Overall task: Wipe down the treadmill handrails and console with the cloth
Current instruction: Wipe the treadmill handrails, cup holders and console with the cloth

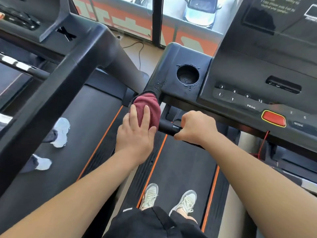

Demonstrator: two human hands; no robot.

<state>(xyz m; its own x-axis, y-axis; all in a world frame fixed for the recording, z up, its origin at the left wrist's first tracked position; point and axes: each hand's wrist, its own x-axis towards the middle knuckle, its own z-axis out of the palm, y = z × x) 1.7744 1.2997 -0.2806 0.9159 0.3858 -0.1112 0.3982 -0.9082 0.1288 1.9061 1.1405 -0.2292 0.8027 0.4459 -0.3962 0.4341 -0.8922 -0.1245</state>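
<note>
Left grip on cloth, treadmill belt

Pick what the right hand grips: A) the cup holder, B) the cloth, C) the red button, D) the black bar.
D: the right hand curls round the black bar, while the left hand presses the cloth.

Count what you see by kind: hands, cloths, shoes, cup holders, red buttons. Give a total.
Hands: 2, left hand, right hand gripping the handrail
Cloths: 1, maroon cloth
Shoes: 4, grey pair, white pair
Cup holders: 1
Red buttons: 1
Total: 9
</note>
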